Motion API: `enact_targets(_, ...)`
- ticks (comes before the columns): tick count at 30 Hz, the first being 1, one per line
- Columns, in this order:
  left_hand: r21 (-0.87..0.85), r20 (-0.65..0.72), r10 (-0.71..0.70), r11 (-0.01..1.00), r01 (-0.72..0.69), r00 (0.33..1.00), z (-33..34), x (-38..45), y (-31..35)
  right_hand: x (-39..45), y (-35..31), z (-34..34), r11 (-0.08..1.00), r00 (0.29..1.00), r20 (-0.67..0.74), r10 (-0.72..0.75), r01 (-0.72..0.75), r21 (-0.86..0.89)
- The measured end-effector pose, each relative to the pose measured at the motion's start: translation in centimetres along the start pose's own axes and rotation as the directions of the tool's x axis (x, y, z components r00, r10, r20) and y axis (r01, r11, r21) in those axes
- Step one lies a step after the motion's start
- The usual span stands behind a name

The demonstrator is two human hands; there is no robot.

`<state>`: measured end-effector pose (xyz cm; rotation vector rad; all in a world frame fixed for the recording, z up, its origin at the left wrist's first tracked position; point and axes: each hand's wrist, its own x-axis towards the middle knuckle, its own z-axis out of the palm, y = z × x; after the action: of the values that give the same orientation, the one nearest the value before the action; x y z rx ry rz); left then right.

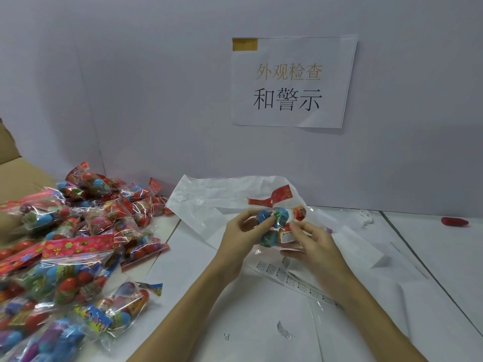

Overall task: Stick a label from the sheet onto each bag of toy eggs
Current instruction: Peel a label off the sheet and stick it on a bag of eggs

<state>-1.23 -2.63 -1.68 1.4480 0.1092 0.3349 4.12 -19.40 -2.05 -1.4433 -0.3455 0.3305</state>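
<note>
Both forearms reach forward; the left hand [241, 232] grips a bag of toy eggs [277, 226], and the right hand [312, 244] pinches its label [286, 236].

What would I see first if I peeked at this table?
Probably the big pile of shiny bags full of colourful toy eggs, heaped on the left side of the table. Next, in the middle, the left hand and the right hand hold one bag of eggs up between them, with a small white label showing on it. On the wall behind hangs a white paper sign with big printed characters.
</note>
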Motion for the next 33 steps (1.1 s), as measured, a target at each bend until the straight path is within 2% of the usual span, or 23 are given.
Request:
enact_targets(3, 0.081, 0.067, 0.022, 0.996, -0.027, 0.997, -0.6, 0.0, 0.2, 0.0, -0.5, -0.4, 0.996, 0.989, -0.119, -0.090, 0.089, -0.019)
enact_targets(4, 0.133, 0.106, 0.012, 0.991, -0.026, 0.994, -0.8, -0.1, 0.2, 0.0, -0.7, -0.7, 0.993, 0.986, -0.121, -0.117, 0.117, -0.007)
enact_targets(7, 0.314, 0.183, -0.017, 0.948, -0.042, 0.983, -0.3, -0.3, -0.1, -0.4, -1.3, -1.7, 0.986, 0.986, -0.018, -0.168, 0.168, -0.013)
enact_targets(10, 0.400, 0.143, -0.009, 0.915, -0.050, 0.990, 0.0, -0.1, -0.4, -0.7, -1.4, -1.7, 0.977, 0.981, -0.008, -0.196, 0.195, -0.081)
enact_targets(12, 0.392, 0.133, -0.024, 0.919, -0.030, 0.991, -0.1, -0.2, -0.2, -0.4, -1.2, -1.5, 0.974, 0.974, -0.091, -0.206, 0.196, -0.113)
enact_targets(16, 0.239, 0.173, -0.082, 0.970, 0.039, 0.982, -0.6, -0.3, 0.4, 0.3, -1.0, -2.4, 0.975, 0.925, -0.307, -0.222, 0.213, -0.063)
enact_targets(21, 0.181, 0.165, -0.108, 0.980, 0.078, 0.980, -0.5, -0.3, 0.3, 0.7, -1.0, -3.1, 0.974, 0.904, -0.363, -0.225, 0.199, -0.107)
enact_targets(25, 0.127, 0.126, -0.100, 0.988, 0.083, 0.987, -0.3, 0.0, 0.3, 0.6, -0.7, -2.8, 0.959, 0.868, -0.423, -0.262, 0.184, -0.217)
enact_targets(27, 0.110, 0.085, -0.087, 0.991, 0.077, 0.993, -0.1, 0.0, 0.2, 0.2, -0.8, -2.5, 0.900, 0.833, -0.401, -0.381, 0.235, -0.368)
enact_targets(29, 0.067, 0.004, -0.083, 0.994, 0.083, 0.997, -0.2, -0.1, -0.1, -0.3, -0.8, -2.3, 0.767, 0.758, -0.335, -0.560, 0.322, -0.554)
enact_targets(31, 0.010, -0.060, -0.083, 0.996, 0.083, 0.995, -0.4, 0.0, -0.6, -0.5, -0.6, -1.8, 0.641, 0.706, -0.203, -0.679, 0.435, -0.632)
enact_targets(33, -0.033, -0.071, -0.064, 0.998, 0.062, 0.995, -0.1, 0.0, -0.6, -0.6, -0.1, -0.8, 0.614, 0.751, -0.067, -0.657, 0.481, -0.626)
